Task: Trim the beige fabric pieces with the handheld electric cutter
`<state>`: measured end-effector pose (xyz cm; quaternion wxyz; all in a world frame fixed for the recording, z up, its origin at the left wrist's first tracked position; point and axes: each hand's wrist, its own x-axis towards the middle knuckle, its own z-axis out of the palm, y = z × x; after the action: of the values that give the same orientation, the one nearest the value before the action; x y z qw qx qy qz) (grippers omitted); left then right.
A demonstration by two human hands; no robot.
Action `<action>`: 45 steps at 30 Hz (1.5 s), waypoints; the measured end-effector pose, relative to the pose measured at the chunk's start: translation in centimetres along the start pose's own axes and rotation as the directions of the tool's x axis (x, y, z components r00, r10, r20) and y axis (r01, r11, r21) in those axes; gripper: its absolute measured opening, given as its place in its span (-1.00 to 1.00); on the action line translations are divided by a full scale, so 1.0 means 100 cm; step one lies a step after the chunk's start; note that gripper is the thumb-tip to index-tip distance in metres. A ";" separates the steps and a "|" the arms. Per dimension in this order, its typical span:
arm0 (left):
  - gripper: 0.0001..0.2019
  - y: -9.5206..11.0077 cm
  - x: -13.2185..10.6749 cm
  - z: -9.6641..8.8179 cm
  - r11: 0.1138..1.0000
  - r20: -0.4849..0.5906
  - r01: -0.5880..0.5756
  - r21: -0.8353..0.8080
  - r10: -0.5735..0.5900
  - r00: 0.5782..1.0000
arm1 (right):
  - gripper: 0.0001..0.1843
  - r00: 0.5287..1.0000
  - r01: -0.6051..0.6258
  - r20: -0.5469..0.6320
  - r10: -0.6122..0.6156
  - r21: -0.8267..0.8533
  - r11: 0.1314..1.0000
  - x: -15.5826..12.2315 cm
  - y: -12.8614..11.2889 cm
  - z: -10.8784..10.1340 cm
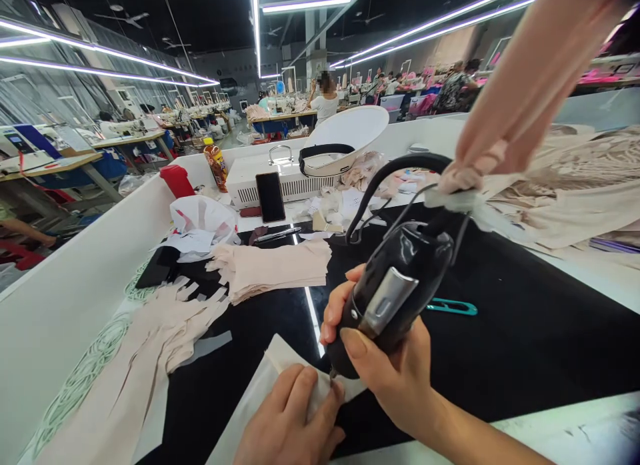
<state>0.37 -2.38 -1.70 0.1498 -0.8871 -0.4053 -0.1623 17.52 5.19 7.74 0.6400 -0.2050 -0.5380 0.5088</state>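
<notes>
My right hand (395,371) is wrapped round a black corded handheld tool (400,285) with a silver lever on its side. The thumb presses low on its body, and its narrow metal tip points down at a pale fabric piece (280,355). Close beside the tip, my left hand (295,411) grips and presses that fabric against the black work surface (500,358) with bent fingers. Whether the tip touches the cloth is hard to see. A pink fabric strip (530,85) is tied round the tool's top, by its black cable (375,178).
Stacked beige fabric pieces (280,268) and long strips (145,351) lie left. Behind stand a phone (270,197), a white vented box (245,178) and a bottle (215,165). Teal thread snips (453,307) lie right. More cloth (590,185) is piled far right; people work behind.
</notes>
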 end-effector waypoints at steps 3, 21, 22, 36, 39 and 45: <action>-0.61 -0.001 -0.001 0.001 1.000 -0.008 0.016 -0.008 -0.016 1.000 | -0.78 1.000 0.009 -0.003 -0.009 -0.001 1.000 0.001 0.001 0.001; -0.40 0.008 0.003 0.003 0.981 -0.046 0.150 -0.121 -0.156 0.987 | -0.69 1.000 0.001 -0.004 -0.001 -0.003 1.000 0.003 0.013 0.005; -0.37 0.009 0.002 0.004 0.978 -0.043 0.168 -0.127 -0.175 0.984 | -0.66 1.000 0.003 -0.010 -0.003 0.007 1.000 0.004 0.013 0.006; -0.41 0.020 0.005 0.008 0.920 0.010 0.324 -0.219 -0.330 0.944 | -0.60 1.000 0.009 -0.006 -0.009 0.034 0.999 0.007 0.022 0.009; -0.41 0.020 0.006 0.007 0.920 0.005 0.322 -0.223 -0.329 0.944 | -0.62 1.000 0.010 -0.007 -0.010 0.037 0.999 0.006 0.023 0.009; -0.47 0.020 0.008 0.001 0.911 0.057 0.351 -0.217 -0.348 0.936 | -0.66 1.000 -0.001 0.003 0.001 0.063 0.998 0.009 0.024 0.009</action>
<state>2.46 -3.03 -1.71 0.0140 -0.8128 -0.5378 -0.2232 15.64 6.66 6.51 0.6449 -0.1844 -0.5228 0.5262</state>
